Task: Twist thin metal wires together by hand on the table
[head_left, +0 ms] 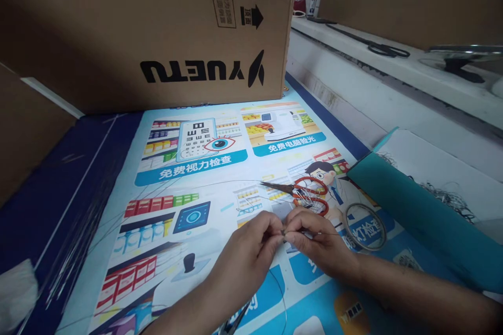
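My left hand (247, 248) and my right hand (314, 243) meet fingertip to fingertip low over a printed poster (188, 188) that covers the table. Both pinch a thin dark wire (283, 233) at the point where they touch. More of the wire curves away below my left wrist and arcs over the poster toward the left. Red-handled scissors (308, 194) lie just beyond my hands, blades pointing left. A roll of clear tape (364, 226) rests to the right of my right hand.
A large cardboard box (157, 26) stands at the back. A teal folder (424, 217) with tangled wire scraps lies to the right. Thin wires (78, 241) lie in a bundle along the left. Black scissors (387, 49) sit on a white ledge behind.
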### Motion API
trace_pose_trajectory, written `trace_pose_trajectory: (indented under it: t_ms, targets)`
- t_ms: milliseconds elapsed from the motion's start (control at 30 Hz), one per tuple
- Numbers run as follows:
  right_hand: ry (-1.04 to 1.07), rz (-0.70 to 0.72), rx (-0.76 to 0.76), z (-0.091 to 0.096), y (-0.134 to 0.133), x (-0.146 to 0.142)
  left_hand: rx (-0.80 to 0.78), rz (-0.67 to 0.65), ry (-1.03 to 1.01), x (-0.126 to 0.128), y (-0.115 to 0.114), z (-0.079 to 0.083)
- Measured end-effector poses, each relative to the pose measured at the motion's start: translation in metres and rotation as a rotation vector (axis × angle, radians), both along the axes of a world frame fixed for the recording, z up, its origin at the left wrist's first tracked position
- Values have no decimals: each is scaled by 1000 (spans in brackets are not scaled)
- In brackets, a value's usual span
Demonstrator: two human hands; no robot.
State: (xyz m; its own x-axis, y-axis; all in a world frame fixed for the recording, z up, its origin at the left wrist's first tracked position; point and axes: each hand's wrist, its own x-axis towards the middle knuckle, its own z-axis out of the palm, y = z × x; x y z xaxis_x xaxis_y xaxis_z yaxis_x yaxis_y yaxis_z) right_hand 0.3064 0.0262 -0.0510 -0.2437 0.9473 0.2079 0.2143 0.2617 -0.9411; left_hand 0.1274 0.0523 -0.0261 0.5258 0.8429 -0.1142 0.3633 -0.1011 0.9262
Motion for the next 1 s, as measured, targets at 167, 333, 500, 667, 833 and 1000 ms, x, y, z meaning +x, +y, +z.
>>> trace_pose_trajectory:
  t_ms: [167, 333, 500, 667, 833, 1000]
  targets:
    - [20, 12, 60, -2, 0, -2, -397, 122, -306, 3, 2, -2]
    - [-28, -1, 71, 2, 0, -5, -468, 187, -339, 3, 3, -7]
    - [-10, -10, 121, 3, -1, -6, -488, 242, -335, 6, 0, -9]
    - [39, -18, 132, 3, -1, -5, -527, 284, -390, 8, -2, -9]
    - [71, -14, 123, 4, 0, -4, -608, 277, -421, 9, -4, -10]
    - [39, -24, 138, 5, -1, -5, -545, 279, -423, 11, -4, -11]
